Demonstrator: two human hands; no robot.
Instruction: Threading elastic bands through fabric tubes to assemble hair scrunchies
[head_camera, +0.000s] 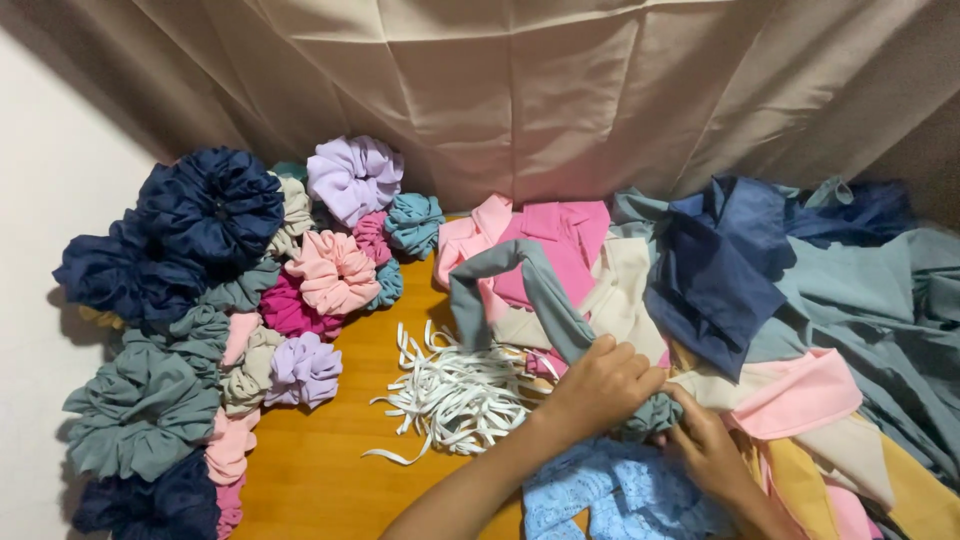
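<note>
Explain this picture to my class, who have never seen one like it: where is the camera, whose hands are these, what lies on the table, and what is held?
The camera sits on a person's head and looks down at their own bare hands. The left hand and right hand together pinch a bunched grey-green fabric tube. On the wooden table lie finished scrunchies in many colours at the left, a heap of white elastic strips in the middle, and a pile of fabric pieces at the right. A beige curtain hangs behind.

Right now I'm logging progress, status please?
Left hand and right hand both pinching grey-teal fabric strip. White elastic pile beside them.
</note>
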